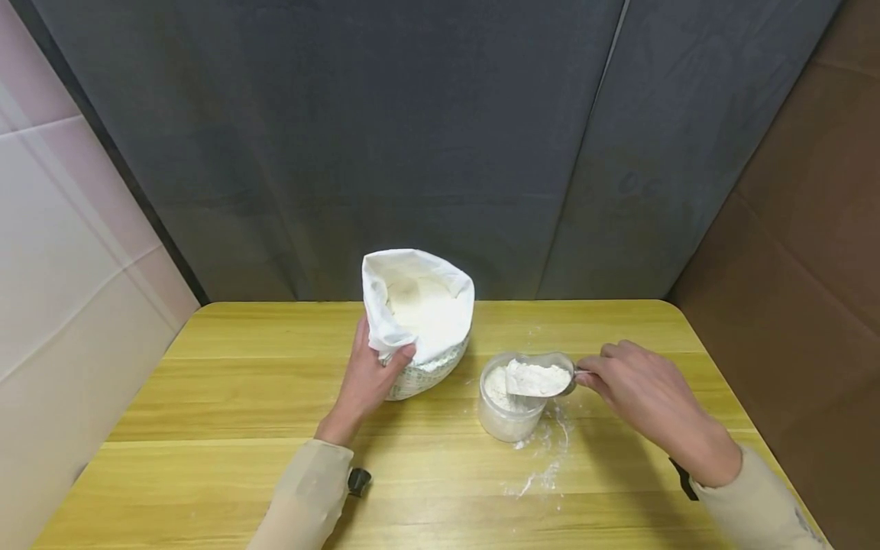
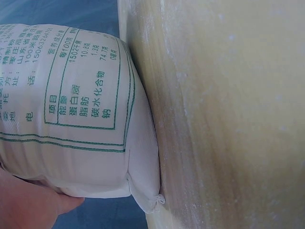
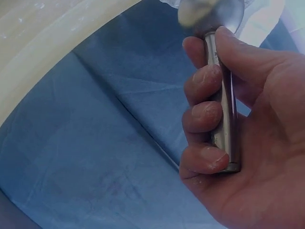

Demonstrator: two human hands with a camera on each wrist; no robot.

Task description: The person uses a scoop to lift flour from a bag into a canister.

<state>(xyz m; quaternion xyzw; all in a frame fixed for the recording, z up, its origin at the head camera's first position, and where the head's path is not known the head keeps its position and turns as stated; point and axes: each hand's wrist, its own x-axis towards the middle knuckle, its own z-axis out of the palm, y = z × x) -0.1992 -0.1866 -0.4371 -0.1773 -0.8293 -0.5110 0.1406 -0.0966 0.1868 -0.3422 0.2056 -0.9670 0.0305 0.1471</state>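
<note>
My left hand (image 1: 369, 374) grips the near left side of a white cloth flour bag (image 1: 417, 363), its thumb over the folded rim. The bag's mouth is open and shows white flour (image 1: 433, 309) inside. Green print covers the bag's side (image 2: 81, 95) in the left wrist view. My right hand (image 1: 642, 389) holds a metal scoop (image 1: 569, 374) by its handle, the fingers curled round it (image 3: 224, 109). A heap of flour (image 1: 539, 380) lies in the scoop. It is over a clear round jar (image 1: 510, 424) that holds flour too; whether scoop and rim touch, I cannot tell.
Spilled flour (image 1: 546, 466) streaks the wooden table (image 1: 206, 428) in front of and beside the jar. A dark grey cloth wall (image 1: 378, 137) stands behind the table's back edge. Pale panels rise at the left, a brown one (image 1: 811, 206) at the right.
</note>
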